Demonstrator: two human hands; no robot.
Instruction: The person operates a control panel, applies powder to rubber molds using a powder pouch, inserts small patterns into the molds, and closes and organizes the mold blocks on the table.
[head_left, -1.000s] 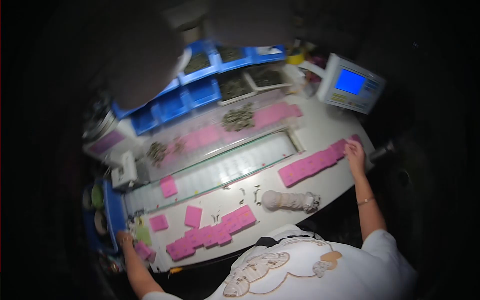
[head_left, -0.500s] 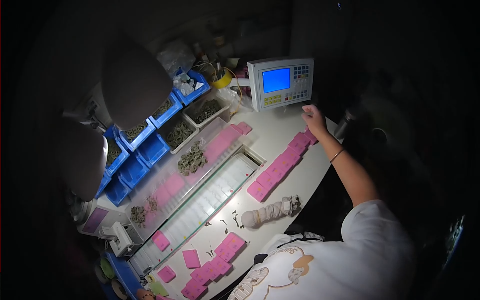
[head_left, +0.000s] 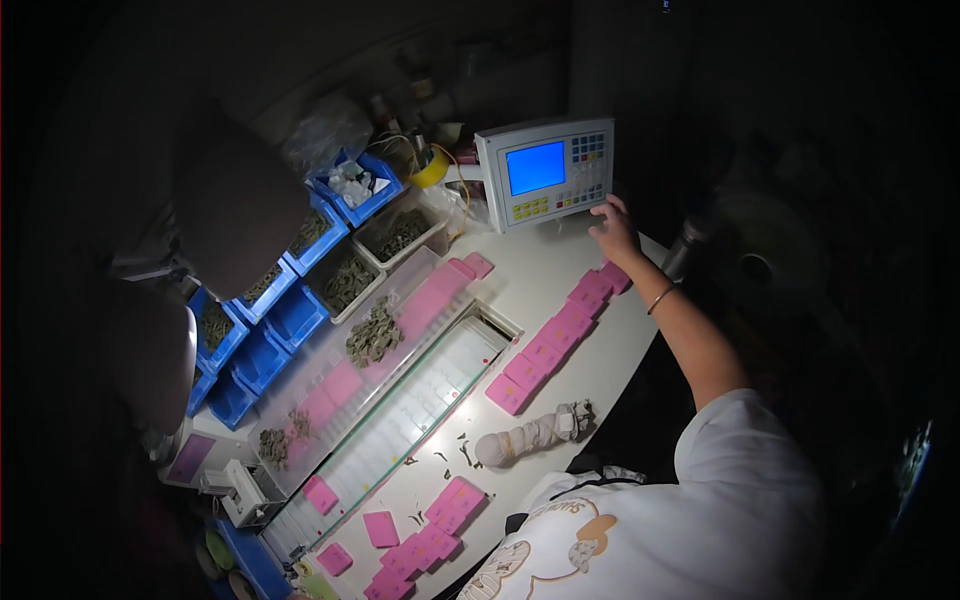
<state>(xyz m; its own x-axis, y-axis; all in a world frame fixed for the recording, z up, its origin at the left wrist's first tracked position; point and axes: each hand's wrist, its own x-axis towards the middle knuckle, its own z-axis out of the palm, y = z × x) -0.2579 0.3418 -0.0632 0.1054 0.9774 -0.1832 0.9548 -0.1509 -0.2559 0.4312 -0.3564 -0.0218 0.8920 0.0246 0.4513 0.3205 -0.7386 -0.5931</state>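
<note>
Panel (head_left: 545, 172) stands at the worktop's (head_left: 545, 262) far end, probably stiff, smooth and light-keyed, best held by its casing edges; the right hand (head_left: 614, 232), loosely open and empty, is near its lower corner.

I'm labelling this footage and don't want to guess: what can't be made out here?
All in the head view:
- Control panel key labels: too small.
- Right hand: one angle hides whether its fingertips touch the panel.
- Left hand: lost past the bottom edge.
- Pink blocks: markings too small.
- Blue bins: partly behind dark rounded shapes.
</note>
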